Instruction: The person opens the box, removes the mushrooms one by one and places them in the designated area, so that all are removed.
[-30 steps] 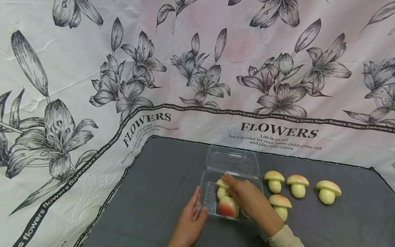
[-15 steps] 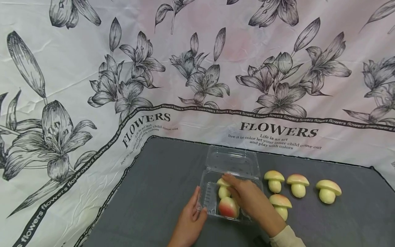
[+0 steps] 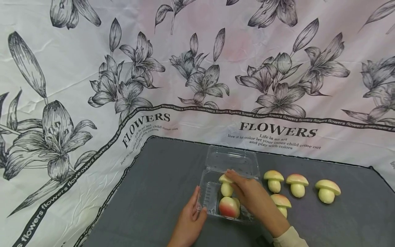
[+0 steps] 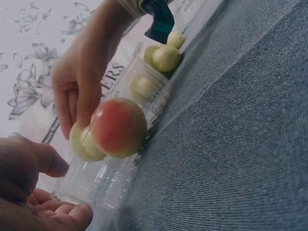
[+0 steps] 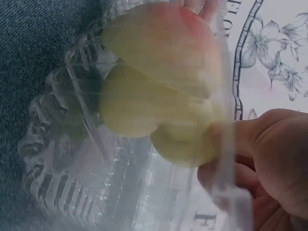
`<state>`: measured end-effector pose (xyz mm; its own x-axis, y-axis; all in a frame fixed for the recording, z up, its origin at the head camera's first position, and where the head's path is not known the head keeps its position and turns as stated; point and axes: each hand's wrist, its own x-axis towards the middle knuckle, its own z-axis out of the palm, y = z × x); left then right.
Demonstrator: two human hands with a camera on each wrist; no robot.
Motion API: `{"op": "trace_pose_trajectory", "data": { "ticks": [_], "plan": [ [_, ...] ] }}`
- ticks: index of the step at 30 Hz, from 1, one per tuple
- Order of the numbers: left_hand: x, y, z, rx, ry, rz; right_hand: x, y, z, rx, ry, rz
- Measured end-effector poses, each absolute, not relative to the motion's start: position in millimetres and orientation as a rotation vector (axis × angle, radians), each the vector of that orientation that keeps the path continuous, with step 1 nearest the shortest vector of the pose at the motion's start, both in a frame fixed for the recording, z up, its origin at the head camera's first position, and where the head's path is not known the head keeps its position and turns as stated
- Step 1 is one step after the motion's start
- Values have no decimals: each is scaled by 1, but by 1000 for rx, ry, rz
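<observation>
A clear plastic container (image 3: 210, 197) stands on the grey cloth with its lid folded back. My left hand (image 3: 189, 218) holds its left wall, thumb on the near side and fingers outside. Inside lies a mushroom-shaped piece with a red-blushed cap (image 3: 229, 207), cap toward me. Behind it is a second, pale yellow mushroom (image 3: 226, 189), its right side covered by my right hand (image 3: 251, 197). Through the clear wall in the right wrist view, my thumb and fingers pinch this mushroom (image 5: 185, 149). In the left wrist view the red-blushed cap partly hides it.
Several more yellow mushrooms lie right of the container, the nearest (image 3: 281, 204) partly behind my right forearm and the farthest (image 3: 327, 191) off to the right. The open lid (image 3: 232, 160) lies toward the back. A flower-printed cloth (image 3: 197, 89) hangs behind the table.
My right hand has shifted slightly right, and the pinched mushroom has moved with it inside the container. The left hand has stayed on the container wall.
</observation>
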<state>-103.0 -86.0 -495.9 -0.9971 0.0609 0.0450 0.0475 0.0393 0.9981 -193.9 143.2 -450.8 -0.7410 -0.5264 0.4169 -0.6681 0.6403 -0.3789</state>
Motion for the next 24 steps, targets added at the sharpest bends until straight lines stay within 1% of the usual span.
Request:
{"op": "trace_pose_trajectory", "data": {
  "ticks": [11,24],
  "plan": [
    [-102,-86,-498,105,2278,2168,-190,155,-445,921,-2541,748],
    [-104,-86,-496,101,2267,2152,-192,177,-441,975,-2333,686]
  ]
}}
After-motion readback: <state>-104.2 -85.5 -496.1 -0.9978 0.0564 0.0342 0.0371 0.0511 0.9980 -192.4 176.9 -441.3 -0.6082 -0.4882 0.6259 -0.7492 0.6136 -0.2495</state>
